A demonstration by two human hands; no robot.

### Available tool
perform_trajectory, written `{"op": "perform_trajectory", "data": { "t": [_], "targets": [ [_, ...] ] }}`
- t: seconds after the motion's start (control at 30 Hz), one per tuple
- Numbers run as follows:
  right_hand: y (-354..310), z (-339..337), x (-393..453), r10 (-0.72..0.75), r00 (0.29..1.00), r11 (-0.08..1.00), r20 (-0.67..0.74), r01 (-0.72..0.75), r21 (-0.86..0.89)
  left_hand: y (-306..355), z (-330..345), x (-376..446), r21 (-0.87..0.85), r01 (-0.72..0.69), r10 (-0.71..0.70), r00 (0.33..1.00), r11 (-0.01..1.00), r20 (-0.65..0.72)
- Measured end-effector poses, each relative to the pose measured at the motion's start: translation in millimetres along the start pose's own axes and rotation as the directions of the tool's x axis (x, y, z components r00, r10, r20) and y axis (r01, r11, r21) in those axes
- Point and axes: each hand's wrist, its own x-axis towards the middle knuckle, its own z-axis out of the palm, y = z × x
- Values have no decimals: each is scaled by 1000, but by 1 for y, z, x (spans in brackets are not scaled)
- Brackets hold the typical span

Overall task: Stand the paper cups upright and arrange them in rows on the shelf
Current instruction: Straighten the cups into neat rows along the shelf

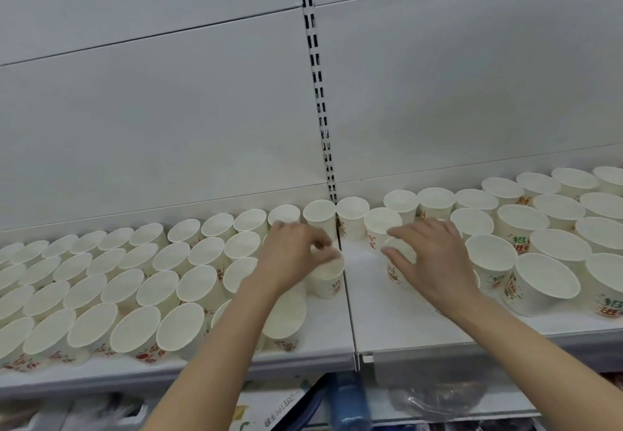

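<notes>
Several white paper cups with red and green print stand upright in rows on the white shelf [377,319]. My left hand [293,257] pinches the rim of an upright cup [328,280] at the right end of the left block, near the shelf seam. My right hand [435,262] grips another upright cup [397,262] just right of the seam; its fingers curl over the rim. The left rows [101,282] fill the left shelf section. More cups [546,245] stand in rows on the right.
A slotted metal upright [320,103] divides the grey back panel. Bare shelf lies between my hands and toward the front edge right of the seam. Below the shelf are plastic-wrapped goods [435,397] and a blue item [347,400].
</notes>
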Motion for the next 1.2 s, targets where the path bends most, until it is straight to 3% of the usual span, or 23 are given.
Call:
{"op": "perform_trajectory", "data": {
  "t": [0.1, 0.2, 0.3, 0.47, 0.7, 1.2],
  "targets": [
    [-13, 12, 46, 7, 997, 997, 81, -13, 71, -14, -7, 38, 119, 71, -64, 996, 990, -60],
    [-24, 40, 85, 34, 944, 999, 329, -31, -14, -24, 6, 68, 324, 43, -78, 992, 945, 95],
    [-24, 70, 103, 66, 887, 990, 457, -1, -142, -34, 21, 78, 447, -65, -23, 982, 892, 188],
    [-26, 86, 106, 90, 905, 987, 415, -26, -158, -39, 22, 85, 436, -122, 61, 987, 891, 151],
    [-8, 74, 96, 107, 904, 984, 415, -36, -175, -52, 25, 84, 278, -178, 135, 977, 944, 167],
    [-8, 74, 97, 127, 894, 981, 430, -50, -186, -45, 36, 88, 370, -119, 91, 991, 921, 94]
  ]
}}
